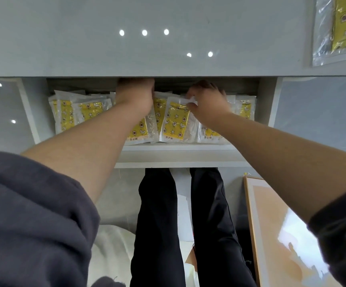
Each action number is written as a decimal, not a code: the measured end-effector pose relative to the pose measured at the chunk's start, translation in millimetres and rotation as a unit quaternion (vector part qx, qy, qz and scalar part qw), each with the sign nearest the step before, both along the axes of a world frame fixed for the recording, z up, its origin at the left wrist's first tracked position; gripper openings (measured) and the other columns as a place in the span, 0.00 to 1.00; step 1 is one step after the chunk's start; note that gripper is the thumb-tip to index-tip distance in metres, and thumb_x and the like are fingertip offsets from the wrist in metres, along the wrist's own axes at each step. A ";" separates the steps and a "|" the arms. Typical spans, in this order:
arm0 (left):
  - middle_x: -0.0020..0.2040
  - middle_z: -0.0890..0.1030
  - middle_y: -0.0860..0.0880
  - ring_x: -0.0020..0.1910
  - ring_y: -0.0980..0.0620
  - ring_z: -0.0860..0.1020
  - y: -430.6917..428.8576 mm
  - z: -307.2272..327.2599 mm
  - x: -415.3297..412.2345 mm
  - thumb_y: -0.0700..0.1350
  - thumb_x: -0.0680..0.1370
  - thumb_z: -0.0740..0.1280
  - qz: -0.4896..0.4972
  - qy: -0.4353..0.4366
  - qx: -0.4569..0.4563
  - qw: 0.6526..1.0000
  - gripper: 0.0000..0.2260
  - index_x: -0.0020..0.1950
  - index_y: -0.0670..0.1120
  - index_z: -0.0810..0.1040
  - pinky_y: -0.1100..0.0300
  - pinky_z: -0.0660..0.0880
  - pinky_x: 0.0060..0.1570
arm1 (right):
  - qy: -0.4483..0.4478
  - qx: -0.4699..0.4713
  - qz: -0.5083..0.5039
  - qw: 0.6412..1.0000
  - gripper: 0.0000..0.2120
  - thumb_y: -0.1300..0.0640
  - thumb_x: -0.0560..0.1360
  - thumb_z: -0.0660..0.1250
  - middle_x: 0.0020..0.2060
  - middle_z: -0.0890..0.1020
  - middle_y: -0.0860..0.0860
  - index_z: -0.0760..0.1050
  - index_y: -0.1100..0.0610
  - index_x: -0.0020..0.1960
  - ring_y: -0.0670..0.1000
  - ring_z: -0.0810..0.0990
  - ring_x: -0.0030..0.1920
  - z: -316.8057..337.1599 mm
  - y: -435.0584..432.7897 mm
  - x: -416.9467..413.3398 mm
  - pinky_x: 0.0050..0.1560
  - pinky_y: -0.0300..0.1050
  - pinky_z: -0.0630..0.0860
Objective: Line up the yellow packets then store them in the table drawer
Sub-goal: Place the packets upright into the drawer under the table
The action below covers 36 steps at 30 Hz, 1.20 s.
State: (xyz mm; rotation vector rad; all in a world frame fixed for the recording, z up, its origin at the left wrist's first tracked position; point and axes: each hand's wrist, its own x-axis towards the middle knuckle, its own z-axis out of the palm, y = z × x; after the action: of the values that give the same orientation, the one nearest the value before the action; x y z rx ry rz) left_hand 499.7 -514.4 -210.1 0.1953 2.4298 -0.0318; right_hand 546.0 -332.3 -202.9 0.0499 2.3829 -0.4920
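1. Grey, glossy table top [168,15] fills the upper third of the frame. Round reflections of lights [144,32] show across its centre.
2. Below the table's front edge, a white drawer [178,156] stands pulled out across the middle of the frame. Its front wall faces the person.
3. To either side of the drawer, a pale, shiny floor [0,112] carries more light spots at the left.
4. Yellow packets [68,114] in clear wrappers stand in a row along the drawer from left to right. They overlap one another and lean slightly.
5. A loose packet [342,23] of the same kind lies on the table at the upper right corner, well apart from the drawer.
6. The left hand [135,94] reaches into the back of the drawer, left of centre. Its fingers are hidden under the table edge, so I cannot tell how they are set.
7. The right hand [208,102] is right of centre. Its fingers are curled and pinch the clear top edge of the centre packet [175,123].
8. A dark sleeve [33,214] is pushed up the left arm at the lower left.
9. Legs in black trousers [157,214] show at the lower centre.
10. A framed panel [271,224] with a wood-coloured edge lies at the lower right.
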 end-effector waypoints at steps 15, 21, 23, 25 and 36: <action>0.56 0.78 0.44 0.54 0.44 0.76 -3.3 -3.2 -11.4 0.48 0.81 0.62 0.094 -0.118 0.056 0.987 0.11 0.61 0.47 0.77 0.55 0.72 0.48 | -0.028 0.005 0.037 0.999 0.11 0.55 0.81 0.55 0.51 0.79 0.55 0.73 0.54 0.59 0.57 0.76 0.53 -5.3 -5.5 -16.2 0.60 0.53 0.70; 0.58 0.76 0.44 0.51 0.45 0.73 4.1 -0.1 -1.4 0.45 0.79 0.63 0.011 -0.118 0.093 0.989 0.16 0.66 0.45 0.69 0.54 0.72 0.47 | -0.034 -0.008 0.026 0.999 0.14 0.54 0.80 0.59 0.61 0.75 0.53 0.69 0.53 0.65 0.56 0.74 0.61 -6.9 -1.9 -9.3 0.65 0.52 0.67; 0.62 0.75 0.44 0.54 0.44 0.74 7.8 1.2 1.0 0.44 0.78 0.62 0.019 -0.123 0.103 0.987 0.22 0.73 0.47 0.63 0.54 0.72 0.46 | -0.061 -0.003 0.019 0.998 0.22 0.52 0.80 0.58 0.67 0.72 0.54 0.62 0.53 0.73 0.57 0.71 0.67 -7.6 -2.8 -11.8 0.69 0.56 0.63; 0.61 0.76 0.44 0.51 0.44 0.75 12.4 1.4 6.1 0.42 0.78 0.61 -0.001 -0.128 0.113 0.985 0.22 0.72 0.47 0.65 0.56 0.70 0.43 | -0.084 0.010 0.039 0.996 0.21 0.51 0.81 0.56 0.64 0.74 0.54 0.61 0.52 0.73 0.58 0.71 0.66 -8.5 -3.4 -12.8 0.70 0.56 0.63; 0.59 0.78 0.43 0.54 0.42 0.77 27.5 33.4 12.9 0.42 0.79 0.61 -0.025 -0.105 0.102 0.989 0.23 0.74 0.47 0.63 0.52 0.75 0.54 | -0.050 -0.001 0.010 0.999 0.25 0.49 0.81 0.56 0.72 0.68 0.53 0.59 0.52 0.76 0.55 0.63 0.73 13.2 12.0 2.7 0.75 0.57 0.56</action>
State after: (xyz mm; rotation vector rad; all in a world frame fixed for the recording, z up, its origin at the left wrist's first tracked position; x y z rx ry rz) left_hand 512.6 -486.9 -176.7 0.3356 2.2149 0.2057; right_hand 548.7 -320.3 -189.7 0.0484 2.2820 -0.4708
